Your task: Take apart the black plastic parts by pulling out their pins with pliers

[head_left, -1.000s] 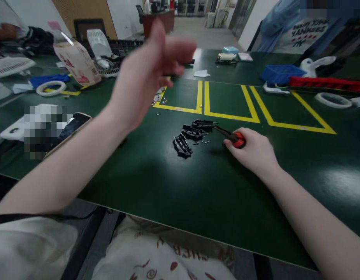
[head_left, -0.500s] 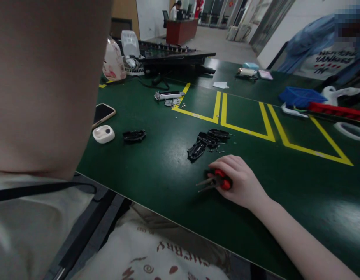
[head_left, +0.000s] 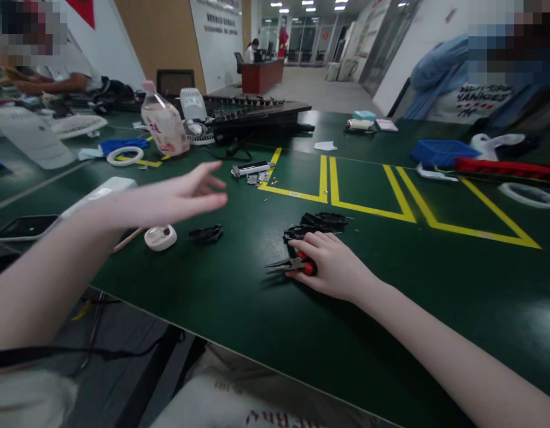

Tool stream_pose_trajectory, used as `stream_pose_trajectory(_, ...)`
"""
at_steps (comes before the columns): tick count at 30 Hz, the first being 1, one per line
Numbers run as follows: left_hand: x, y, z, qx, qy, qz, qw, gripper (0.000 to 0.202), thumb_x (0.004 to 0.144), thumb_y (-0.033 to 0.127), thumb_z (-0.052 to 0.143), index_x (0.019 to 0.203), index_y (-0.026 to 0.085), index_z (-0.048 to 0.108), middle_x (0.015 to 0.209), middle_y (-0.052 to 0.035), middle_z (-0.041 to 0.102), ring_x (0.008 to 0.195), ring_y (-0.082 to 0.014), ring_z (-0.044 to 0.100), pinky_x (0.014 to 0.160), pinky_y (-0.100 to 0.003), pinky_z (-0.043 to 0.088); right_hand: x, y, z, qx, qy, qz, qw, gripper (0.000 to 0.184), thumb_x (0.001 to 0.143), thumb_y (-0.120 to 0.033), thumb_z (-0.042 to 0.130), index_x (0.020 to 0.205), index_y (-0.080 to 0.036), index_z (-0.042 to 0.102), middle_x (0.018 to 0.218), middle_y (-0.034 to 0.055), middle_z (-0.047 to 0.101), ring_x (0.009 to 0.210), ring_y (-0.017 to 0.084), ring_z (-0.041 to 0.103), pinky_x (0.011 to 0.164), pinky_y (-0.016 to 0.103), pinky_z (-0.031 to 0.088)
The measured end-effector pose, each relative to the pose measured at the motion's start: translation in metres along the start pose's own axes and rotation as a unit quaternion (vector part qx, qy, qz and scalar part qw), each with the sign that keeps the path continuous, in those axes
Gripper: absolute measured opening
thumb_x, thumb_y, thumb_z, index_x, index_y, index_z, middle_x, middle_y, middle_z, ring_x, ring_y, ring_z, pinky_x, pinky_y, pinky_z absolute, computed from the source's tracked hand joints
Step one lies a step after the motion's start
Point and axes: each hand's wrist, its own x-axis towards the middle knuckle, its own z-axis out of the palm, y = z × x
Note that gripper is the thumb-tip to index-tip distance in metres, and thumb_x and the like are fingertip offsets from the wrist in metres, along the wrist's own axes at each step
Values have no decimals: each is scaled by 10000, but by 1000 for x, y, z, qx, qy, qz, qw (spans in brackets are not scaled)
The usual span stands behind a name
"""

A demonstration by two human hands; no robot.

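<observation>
My right hand (head_left: 330,264) grips red-handled needle-nose pliers (head_left: 292,266), whose jaws point left and stand slightly apart just over the green table. Right behind that hand lie several black plastic parts (head_left: 321,223), partly covered by my fingers. My left hand (head_left: 192,193) hovers over the table on the left with its fingers apart and nothing in them; it is a little blurred. Below its fingertips rests a single black part (head_left: 206,233), beside a small white case (head_left: 160,237).
Yellow tape outlines (head_left: 373,208) mark the green table (head_left: 239,309). A silver metal piece (head_left: 253,169) with small bits lies farther back. A bottle (head_left: 165,122), a phone (head_left: 27,227), a tape roll (head_left: 125,156) and a blue tray (head_left: 442,153) stand around. Co-workers are at left and right.
My left arm has come down from close before the camera, and the left hand now shows above the table. My right hand has moved left with the pliers, whose jaws are less spread.
</observation>
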Motion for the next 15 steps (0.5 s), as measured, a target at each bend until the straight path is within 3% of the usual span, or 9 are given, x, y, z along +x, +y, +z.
stream_pose_trajectory(3, -25, -35, 21, 129, -86, 0, 988, 855, 838, 627, 575, 1509, 166, 313, 1477, -160, 495, 1317, -343, 515, 1090, -481, 435, 5, 17, 2, 5, 20, 40, 999, 516, 850, -553, 588, 1177, -160, 656, 1065, 149, 683, 995, 309, 611, 881, 486, 475)
stream_pose_trajectory(4, -32, -46, 28, 175, -95, 3, 980, 840, 849, 654, 525, 1481, 127, 357, 1512, -184, 445, 1361, -360, 466, 1131, -504, 383, 6, 23, 4, 12, 31, 55, 998, 492, 842, -555, 597, 1150, -178, 664, 1057, 139, 687, 1000, 311, 611, 880, 494, 474)
stream_pose_trajectory(7, -44, -63, 46, 226, -80, -5, 971, 837, 859, 630, 505, 1483, 99, 334, 1448, -206, 509, 1304, -373, 522, 1097, -521, 412, 9, 39, 8, 39, 87, 83, 992, 424, 818, -543, 631, 1066, -203, 674, 1007, 111, 686, 962, 301, 615, 871, 501, 471)
stream_pose_trajectory(12, -31, -47, 55, 182, -90, 11, 979, 633, 916, 520, 483, 1450, 189, 403, 1341, -133, 605, 1222, -317, 598, 1032, -475, 489, 7, 49, -8, 63, 181, 126, 973, 336, 844, -460, 619, 1037, -186, 644, 980, 106, 669, 919, 262, 619, 805, 429, 488)
stream_pose_trajectory(15, -21, -33, 60, 132, -103, 49, 985, 575, 921, 473, 509, 1418, 191, 445, 1312, -120, 618, 1209, -285, 602, 1050, -451, 485, -1, 49, -29, 173, 281, 208, 921, 283, 839, -460, 619, 971, -211, 648, 865, 56, 651, 785, 224, 610, 714, 391, 486)
